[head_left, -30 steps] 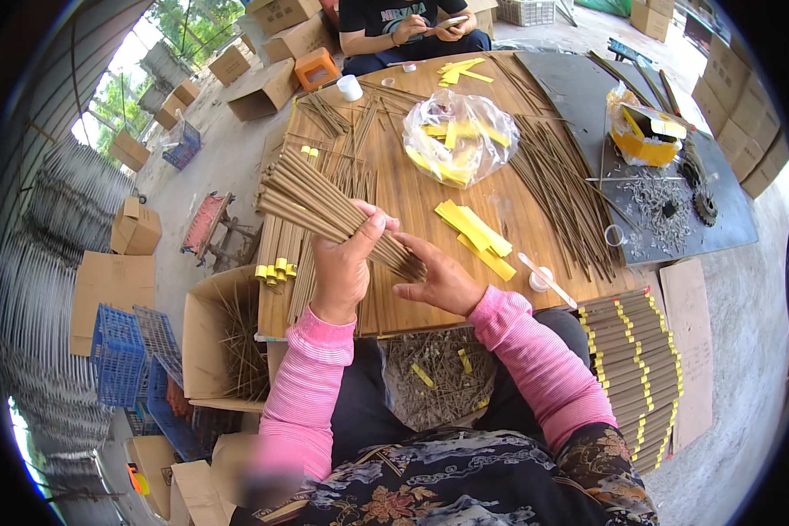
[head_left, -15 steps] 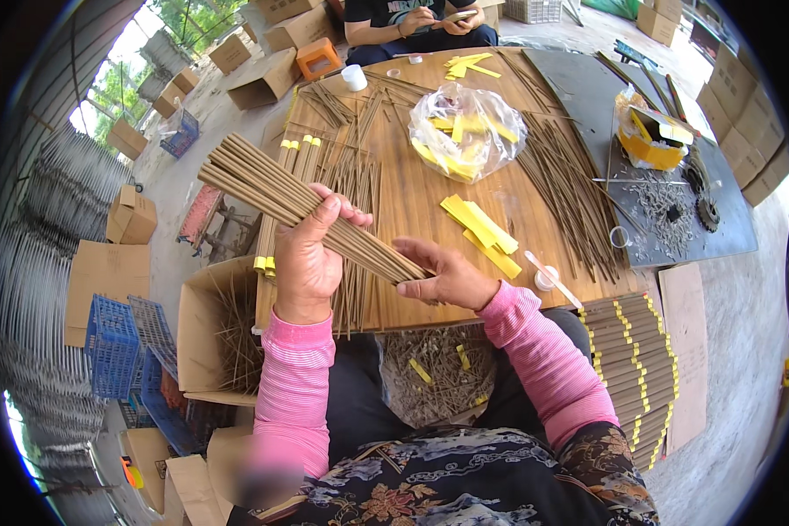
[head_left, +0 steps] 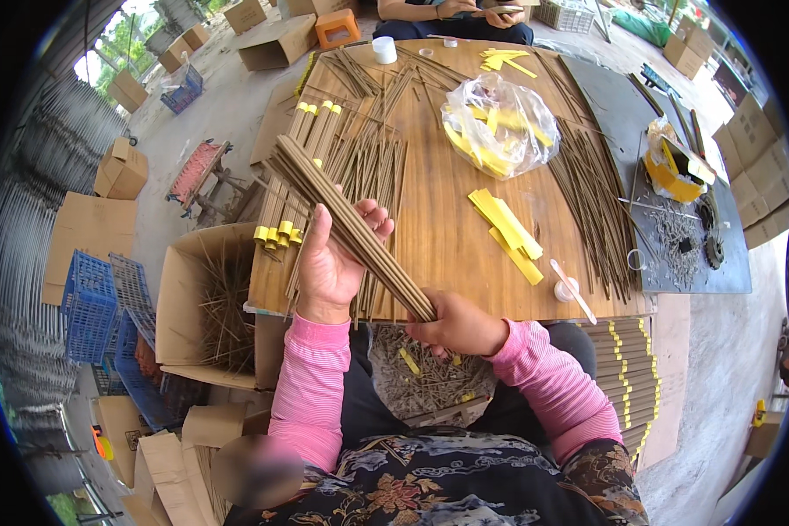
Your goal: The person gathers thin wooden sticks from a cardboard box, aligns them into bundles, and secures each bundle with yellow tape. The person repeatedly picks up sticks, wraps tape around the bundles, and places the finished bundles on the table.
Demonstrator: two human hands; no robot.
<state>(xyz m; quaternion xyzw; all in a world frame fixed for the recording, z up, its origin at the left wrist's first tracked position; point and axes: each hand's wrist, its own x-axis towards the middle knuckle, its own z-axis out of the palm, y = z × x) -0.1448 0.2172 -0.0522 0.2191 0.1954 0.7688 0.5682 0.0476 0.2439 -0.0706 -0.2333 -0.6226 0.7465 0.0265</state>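
A bundle of thin brown incense sticks [head_left: 357,232] slants over the table's near edge, its upper end toward the far left. My left hand [head_left: 331,273] cups the middle, palm up, with the thumb on one side and loosely bent fingers on the other. Around the lower end, my right hand [head_left: 461,321] is closed. Behind my left hand lie loose sticks [head_left: 373,175] and several bundles with yellow bands [head_left: 282,200]. Yellow paper strips [head_left: 506,230] sit on the wooden table [head_left: 430,210] beyond my right hand.
A clear bag of yellow strips [head_left: 501,123] and more sticks [head_left: 592,202] occupy the table. At left stands a cardboard box of sticks [head_left: 180,307]; at lower right, banded bundles [head_left: 627,377] are stacked. Across the table sits another person [head_left: 456,28] holding a phone-like object.
The bundle has tilted more steeply, and its lower end has come down toward me with my right hand. My left thumb has loosened off it. The whole view has shifted.
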